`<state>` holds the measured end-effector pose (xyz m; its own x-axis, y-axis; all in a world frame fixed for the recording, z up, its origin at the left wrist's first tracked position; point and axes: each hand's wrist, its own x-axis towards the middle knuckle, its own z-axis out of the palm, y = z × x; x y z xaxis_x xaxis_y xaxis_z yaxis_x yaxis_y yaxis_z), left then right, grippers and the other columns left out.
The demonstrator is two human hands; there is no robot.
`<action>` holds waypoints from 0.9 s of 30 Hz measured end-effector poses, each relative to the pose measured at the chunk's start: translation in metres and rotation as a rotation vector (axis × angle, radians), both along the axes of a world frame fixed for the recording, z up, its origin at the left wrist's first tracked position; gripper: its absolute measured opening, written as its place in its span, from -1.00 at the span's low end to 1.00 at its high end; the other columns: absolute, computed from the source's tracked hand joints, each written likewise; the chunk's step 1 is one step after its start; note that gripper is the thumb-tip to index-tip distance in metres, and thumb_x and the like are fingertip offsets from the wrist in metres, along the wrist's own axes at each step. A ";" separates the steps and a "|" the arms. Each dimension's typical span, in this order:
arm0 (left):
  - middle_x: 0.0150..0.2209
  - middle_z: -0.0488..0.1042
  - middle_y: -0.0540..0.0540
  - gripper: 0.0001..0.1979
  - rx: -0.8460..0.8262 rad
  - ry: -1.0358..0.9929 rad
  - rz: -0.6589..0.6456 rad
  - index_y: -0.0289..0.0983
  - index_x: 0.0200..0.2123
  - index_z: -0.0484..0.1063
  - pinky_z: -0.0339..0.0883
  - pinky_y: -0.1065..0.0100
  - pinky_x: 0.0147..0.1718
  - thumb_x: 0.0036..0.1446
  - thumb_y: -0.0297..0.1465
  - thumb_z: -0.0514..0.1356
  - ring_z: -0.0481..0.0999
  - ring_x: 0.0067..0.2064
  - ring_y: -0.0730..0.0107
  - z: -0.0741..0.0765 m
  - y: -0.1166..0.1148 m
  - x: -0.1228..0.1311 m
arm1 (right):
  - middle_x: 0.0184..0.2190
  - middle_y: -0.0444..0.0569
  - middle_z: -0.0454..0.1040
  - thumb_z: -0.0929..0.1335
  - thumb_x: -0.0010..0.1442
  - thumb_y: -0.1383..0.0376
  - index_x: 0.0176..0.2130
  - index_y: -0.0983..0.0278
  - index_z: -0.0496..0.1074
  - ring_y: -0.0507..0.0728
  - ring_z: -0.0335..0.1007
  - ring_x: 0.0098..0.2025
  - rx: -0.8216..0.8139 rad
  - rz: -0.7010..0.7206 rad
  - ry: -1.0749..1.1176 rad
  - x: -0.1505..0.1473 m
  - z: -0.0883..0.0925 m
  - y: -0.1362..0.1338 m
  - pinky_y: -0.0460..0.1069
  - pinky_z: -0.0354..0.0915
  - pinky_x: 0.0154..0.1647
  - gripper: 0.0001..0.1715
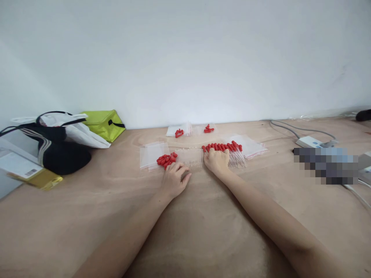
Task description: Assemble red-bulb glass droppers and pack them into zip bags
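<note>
My left hand (174, 179) rests at the near edge of a pile of red rubber bulbs (165, 159), thumb and fingers apart, with no object visible in its grasp. To the right, my right hand (216, 160) is closed, fingers curled down, at the left part of a row of clear tubes with red bulbs (227, 147) on their far ends, which look like droppers. Whatever its fingertips hold is hidden. Between the hands lies a row of clear thin tubes (189, 157) without bulbs. More finished-looking tubes (238, 158) lie right of my right hand.
Clear zip bags (147, 156) lie left of the bulbs, others (252, 146) at right. Farther back are two small groups of red bulbs (179, 133). A green bag (106, 123) and black cap (66, 154) stand left; a power strip (311, 142) with cables lies right.
</note>
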<state>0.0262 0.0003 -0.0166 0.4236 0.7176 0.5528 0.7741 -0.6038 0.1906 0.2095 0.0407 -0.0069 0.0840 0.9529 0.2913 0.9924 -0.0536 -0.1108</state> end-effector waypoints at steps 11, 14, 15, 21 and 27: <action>-0.38 0.40 -0.10 -0.86 0.155 0.090 0.521 -0.21 -0.43 0.39 0.04 0.23 -0.35 -0.03 -0.26 0.18 0.32 -0.28 0.15 0.009 0.008 -0.022 | -0.41 0.18 0.49 0.17 0.07 0.28 -0.42 0.37 0.48 0.19 0.39 -0.35 -0.146 -0.003 0.081 -0.012 0.007 0.006 0.10 -0.07 -0.20 -0.65; -0.38 0.39 -0.10 -0.83 0.159 0.095 0.544 -0.20 -0.40 0.40 0.03 0.22 -0.34 -0.01 -0.23 0.16 0.31 -0.28 0.17 0.010 0.011 -0.023 | -0.38 0.21 0.48 0.19 0.06 0.31 -0.37 0.38 0.49 0.21 0.39 -0.32 -0.203 -0.017 0.074 -0.015 0.008 0.011 0.11 -0.08 -0.18 -0.67; -0.38 0.39 -0.10 -0.82 0.161 0.094 0.551 -0.20 -0.39 0.41 0.03 0.22 -0.33 -0.01 -0.22 0.15 0.30 -0.29 0.17 0.011 0.013 -0.024 | -0.37 0.22 0.48 0.18 0.07 0.33 -0.36 0.38 0.49 0.21 0.39 -0.31 -0.216 -0.014 0.068 -0.016 0.008 0.013 0.11 -0.09 -0.18 -0.67; -0.37 0.38 -0.11 -0.75 0.145 0.084 0.576 -0.20 -0.47 0.45 0.02 0.19 -0.32 -0.03 -0.15 0.15 0.29 -0.28 0.15 0.015 0.024 -0.025 | -0.37 0.20 0.49 0.17 0.06 0.42 -0.37 0.41 0.47 0.20 0.39 -0.31 -0.239 0.005 0.050 -0.019 0.009 0.015 0.09 -0.08 -0.20 -0.68; -0.39 0.37 -0.10 -0.79 0.142 0.046 0.562 -0.21 -0.49 0.46 0.03 0.17 -0.30 -0.02 -0.21 0.15 0.29 -0.28 0.17 0.013 0.028 -0.025 | -0.35 0.23 0.46 0.15 0.11 0.30 -0.32 0.45 0.40 0.24 0.35 -0.28 -0.094 0.067 0.009 -0.002 0.010 -0.007 0.06 -0.06 -0.24 -0.66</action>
<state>0.0016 0.0288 -0.0035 0.0253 0.7593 0.6503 0.9887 -0.1153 0.0962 0.2077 0.0338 0.0028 0.0218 0.9797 0.1994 0.9931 0.0019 -0.1176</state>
